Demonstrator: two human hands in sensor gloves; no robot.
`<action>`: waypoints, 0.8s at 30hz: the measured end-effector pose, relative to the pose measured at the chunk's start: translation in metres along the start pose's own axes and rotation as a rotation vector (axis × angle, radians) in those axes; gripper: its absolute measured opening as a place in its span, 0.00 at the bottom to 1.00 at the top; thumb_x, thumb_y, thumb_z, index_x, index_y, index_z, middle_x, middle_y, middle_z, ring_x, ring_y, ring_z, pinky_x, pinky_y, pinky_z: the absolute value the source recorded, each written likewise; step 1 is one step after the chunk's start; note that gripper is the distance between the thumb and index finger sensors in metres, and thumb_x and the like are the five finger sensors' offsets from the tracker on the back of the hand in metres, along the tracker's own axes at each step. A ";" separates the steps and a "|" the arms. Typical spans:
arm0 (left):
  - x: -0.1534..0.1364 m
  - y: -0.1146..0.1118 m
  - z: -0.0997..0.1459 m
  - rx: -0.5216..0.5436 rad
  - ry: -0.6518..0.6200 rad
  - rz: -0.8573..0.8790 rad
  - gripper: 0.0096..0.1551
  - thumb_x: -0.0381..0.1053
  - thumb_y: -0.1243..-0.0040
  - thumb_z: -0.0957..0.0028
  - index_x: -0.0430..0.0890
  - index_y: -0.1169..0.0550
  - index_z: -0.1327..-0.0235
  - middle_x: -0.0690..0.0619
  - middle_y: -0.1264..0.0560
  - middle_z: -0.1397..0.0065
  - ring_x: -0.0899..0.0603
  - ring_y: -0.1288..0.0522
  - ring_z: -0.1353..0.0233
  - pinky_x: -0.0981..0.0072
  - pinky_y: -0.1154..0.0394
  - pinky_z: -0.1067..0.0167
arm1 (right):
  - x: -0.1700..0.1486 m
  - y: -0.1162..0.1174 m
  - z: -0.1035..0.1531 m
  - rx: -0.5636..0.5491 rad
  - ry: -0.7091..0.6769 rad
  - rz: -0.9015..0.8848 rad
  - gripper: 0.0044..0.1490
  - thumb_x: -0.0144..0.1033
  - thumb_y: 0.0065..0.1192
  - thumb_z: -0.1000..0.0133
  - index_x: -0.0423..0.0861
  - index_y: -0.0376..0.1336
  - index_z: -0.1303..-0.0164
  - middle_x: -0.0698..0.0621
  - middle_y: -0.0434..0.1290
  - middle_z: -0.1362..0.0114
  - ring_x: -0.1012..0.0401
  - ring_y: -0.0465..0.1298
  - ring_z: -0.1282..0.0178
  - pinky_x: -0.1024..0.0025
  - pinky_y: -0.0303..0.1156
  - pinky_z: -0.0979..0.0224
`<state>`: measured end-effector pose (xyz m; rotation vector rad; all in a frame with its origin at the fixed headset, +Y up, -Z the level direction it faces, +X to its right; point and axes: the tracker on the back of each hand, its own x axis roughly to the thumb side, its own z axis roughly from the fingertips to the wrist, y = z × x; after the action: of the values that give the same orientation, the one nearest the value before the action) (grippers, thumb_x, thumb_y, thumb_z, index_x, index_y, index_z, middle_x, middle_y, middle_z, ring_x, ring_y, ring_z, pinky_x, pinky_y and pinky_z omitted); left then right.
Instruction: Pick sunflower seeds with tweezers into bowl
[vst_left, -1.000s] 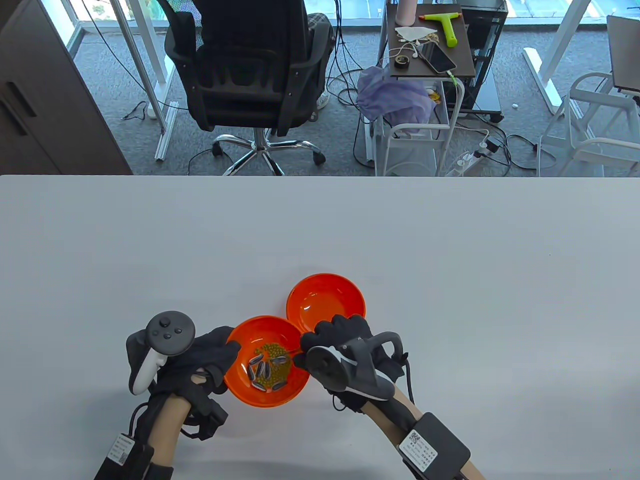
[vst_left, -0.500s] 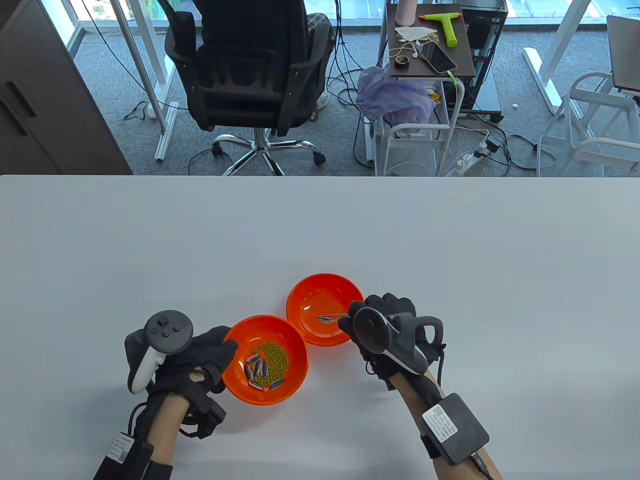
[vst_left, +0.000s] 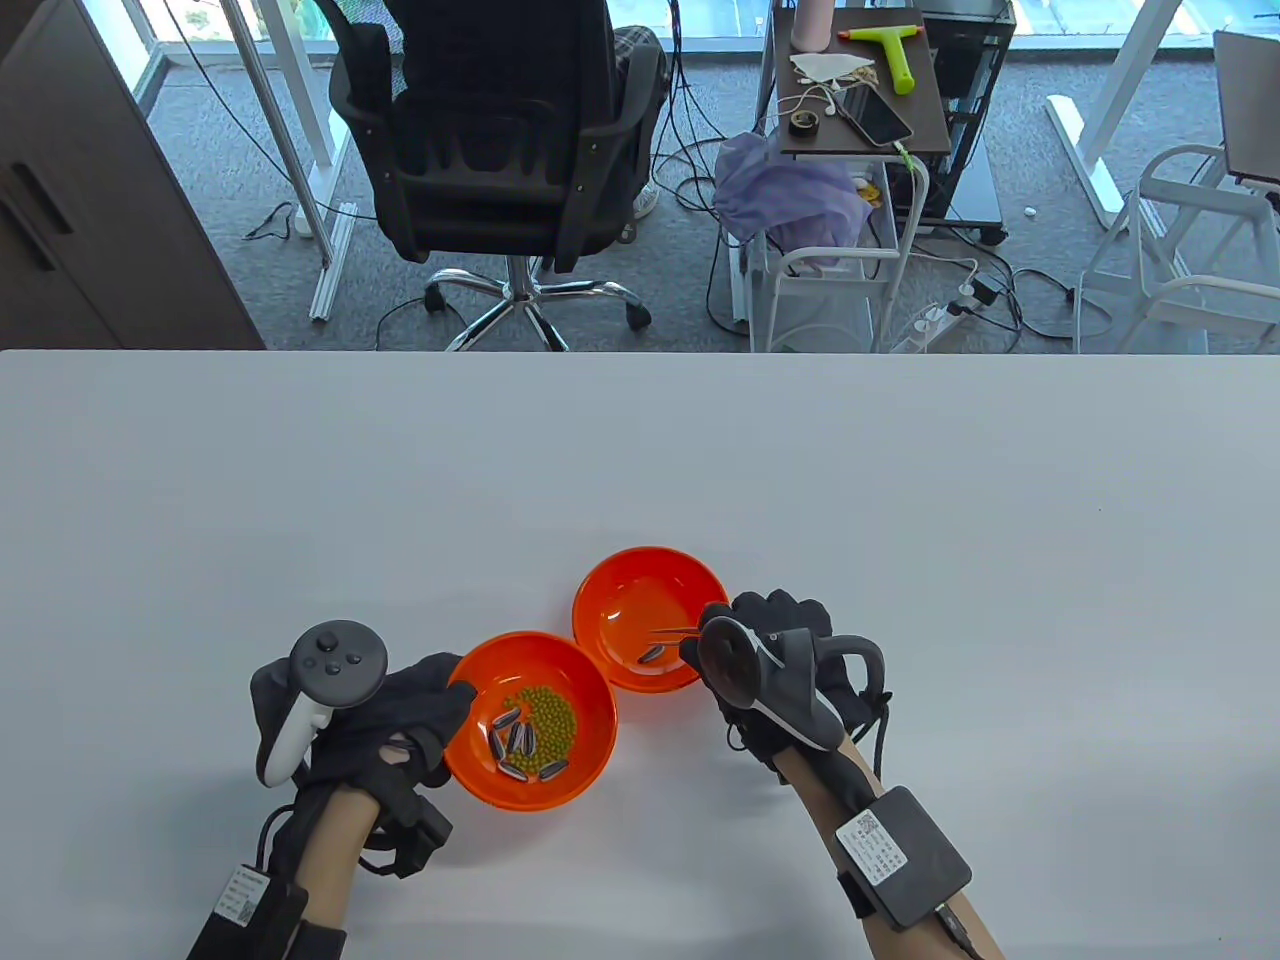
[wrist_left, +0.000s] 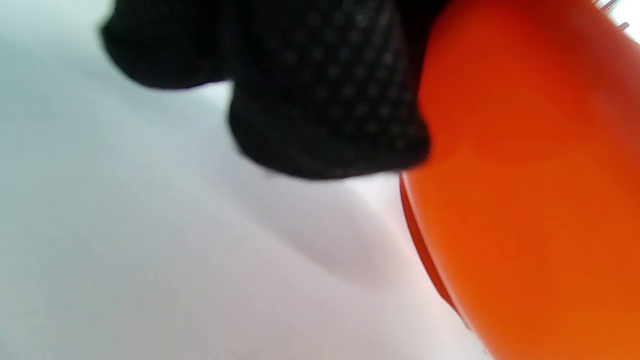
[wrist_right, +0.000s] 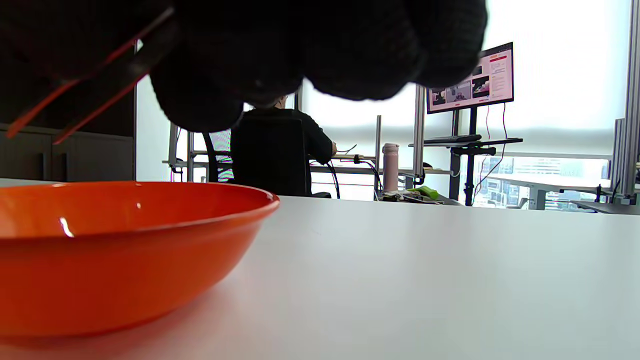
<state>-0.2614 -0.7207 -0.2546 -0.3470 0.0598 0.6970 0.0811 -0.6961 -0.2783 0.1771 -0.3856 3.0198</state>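
On the white table (vst_left: 800, 480) two orange bowls sat touching at their rims. The near bowl (vst_left: 590, 745) lay to the left and held a patch of green beans (vst_left: 552, 716) with several striped seeds (vst_left: 512, 742) beside and among them. The far bowl (vst_left: 625, 580) lay to the right and a little farther off, with one seed (vst_left: 652, 655) lying on its near inner slope.

The left hand (vst_left: 400, 715) gripped the near bowl's left rim, its fingers (wrist_left: 325, 100) closed against the bowl's outer wall, as the left wrist view showed, blurred. A tracker (vst_left: 325, 690) sat on the back of this hand.

The right hand (vst_left: 775, 655) hung at the far bowl's right rim, closed on the tweezers (vst_left: 672, 632), whose thin tips reached left over the bowl's inside, just above and apart from the single seed. In the right wrist view the tweezers (wrist_right: 85, 95) showed as two separate prongs slanting down to the left over the bowl (wrist_right: 125, 250), the tips parted with nothing between them. The gloved fingers (wrist_right: 320, 45) were curled at the top of that view.

Beyond the table's far edge stood an office chair (vst_left: 500, 130) and a small cart (vst_left: 860, 90) with a phone (vst_left: 877, 115) on it.
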 end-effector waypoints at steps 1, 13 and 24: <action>0.000 0.000 0.000 0.000 0.000 0.000 0.26 0.56 0.38 0.50 0.47 0.19 0.40 0.49 0.12 0.65 0.51 0.12 0.77 0.58 0.14 0.67 | 0.003 -0.004 0.001 -0.009 -0.009 -0.024 0.29 0.66 0.65 0.62 0.61 0.80 0.59 0.61 0.81 0.62 0.62 0.80 0.62 0.61 0.77 0.39; 0.006 -0.006 0.002 0.005 -0.018 -0.007 0.26 0.55 0.39 0.50 0.46 0.19 0.40 0.49 0.12 0.65 0.51 0.12 0.78 0.58 0.14 0.67 | 0.069 -0.014 0.029 0.054 -0.236 -0.048 0.30 0.67 0.64 0.63 0.60 0.82 0.63 0.61 0.81 0.67 0.62 0.80 0.66 0.61 0.78 0.42; 0.012 -0.011 0.004 0.017 -0.015 -0.023 0.27 0.55 0.39 0.50 0.46 0.19 0.41 0.49 0.12 0.66 0.51 0.12 0.78 0.58 0.14 0.68 | 0.082 -0.010 0.036 0.065 -0.210 0.010 0.33 0.68 0.65 0.62 0.54 0.84 0.70 0.61 0.81 0.75 0.62 0.80 0.76 0.62 0.80 0.52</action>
<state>-0.2459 -0.7199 -0.2500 -0.3257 0.0470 0.6760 0.0043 -0.6888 -0.2310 0.5020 -0.3053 3.0339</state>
